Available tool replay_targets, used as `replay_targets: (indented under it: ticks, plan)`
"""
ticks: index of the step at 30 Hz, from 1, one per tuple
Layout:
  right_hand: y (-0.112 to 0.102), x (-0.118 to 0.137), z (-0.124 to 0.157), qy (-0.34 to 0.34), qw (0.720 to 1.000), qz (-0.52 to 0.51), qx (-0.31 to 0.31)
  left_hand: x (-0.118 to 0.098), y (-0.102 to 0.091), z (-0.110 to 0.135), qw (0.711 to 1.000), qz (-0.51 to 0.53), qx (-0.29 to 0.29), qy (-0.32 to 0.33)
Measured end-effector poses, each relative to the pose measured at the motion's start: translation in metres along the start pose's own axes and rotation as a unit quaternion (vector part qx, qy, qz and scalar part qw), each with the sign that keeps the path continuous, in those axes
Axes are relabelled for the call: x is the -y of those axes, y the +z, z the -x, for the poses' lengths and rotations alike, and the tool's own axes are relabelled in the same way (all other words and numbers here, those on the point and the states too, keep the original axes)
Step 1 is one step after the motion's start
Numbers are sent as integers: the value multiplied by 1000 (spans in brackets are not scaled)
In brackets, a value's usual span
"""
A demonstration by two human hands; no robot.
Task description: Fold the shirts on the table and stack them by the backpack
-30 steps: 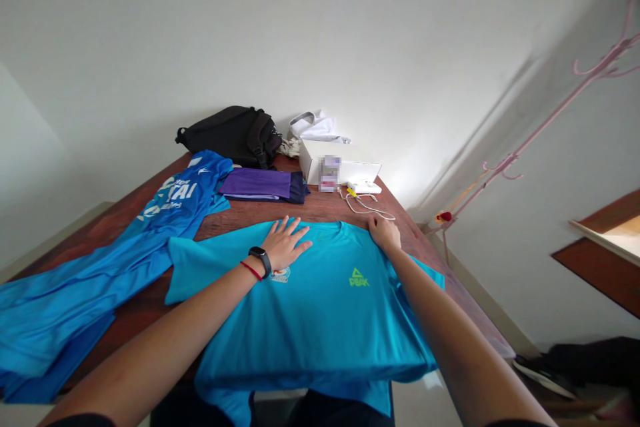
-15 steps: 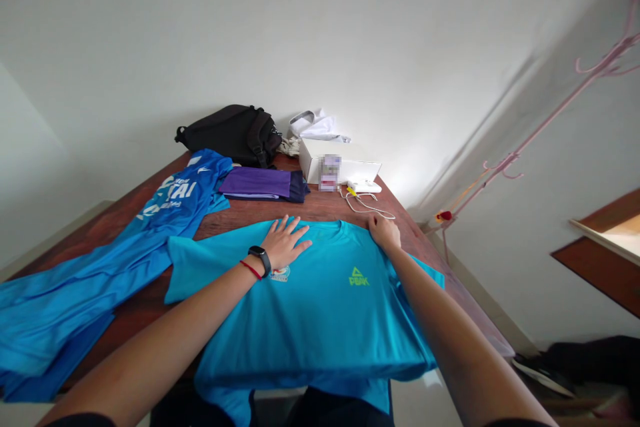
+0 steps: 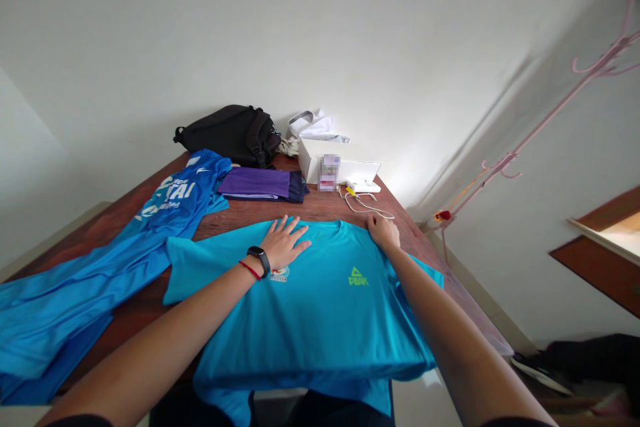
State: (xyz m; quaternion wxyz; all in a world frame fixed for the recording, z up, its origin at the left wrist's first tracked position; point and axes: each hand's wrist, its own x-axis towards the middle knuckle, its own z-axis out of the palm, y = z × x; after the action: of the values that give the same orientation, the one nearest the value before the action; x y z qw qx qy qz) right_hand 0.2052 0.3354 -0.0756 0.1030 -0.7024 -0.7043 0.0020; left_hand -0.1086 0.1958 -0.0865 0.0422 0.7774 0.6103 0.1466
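Note:
A turquoise T-shirt (image 3: 310,320) with a green PEAK logo lies front side up, its collar away from me and its hem hanging over the near table edge. My left hand (image 3: 283,243) rests flat on the chest near the left shoulder, fingers spread, partly covering a printed badge (image 3: 279,273). At the other shoulder, beside the collar, my right hand (image 3: 384,232) is closed on the T-shirt's cloth; its fingertips are hidden. The right sleeve is partly behind my forearm.
Left on the wooden table (image 3: 220,219) lies a blue printed garment (image 3: 100,260). Behind are folded purple clothes (image 3: 255,183), a black backpack (image 3: 220,135), a white box (image 3: 309,163) and a white cable (image 3: 367,205). A pink coat rack (image 3: 540,123) stands right.

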Motion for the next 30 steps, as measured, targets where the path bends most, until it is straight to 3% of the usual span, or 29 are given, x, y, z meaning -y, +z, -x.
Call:
replay_targets:
  ticks: [14,21,24,26,28,30]
  plan:
    - [-3,2,3,-8,1000,0,2,5,6,-3,1000,-2,12,2]
    - [-22,18,21,-61,998,-11,-25,14,2,-8,1000,-12,6,-25]
    - [-24,44,46,-112,992,-8,-56,17,1,-8,1000,-2,8,-11]
    - [-19,67,66,-195,978,-28,-64,19,3,-7,1000,3,0,-3]
    - [-11,89,82,-300,951,-59,-43,19,5,-6,1000,3,-13,-5]
    - [-2,106,90,-356,931,-79,-11,19,7,-5,1000,0,-24,-9]
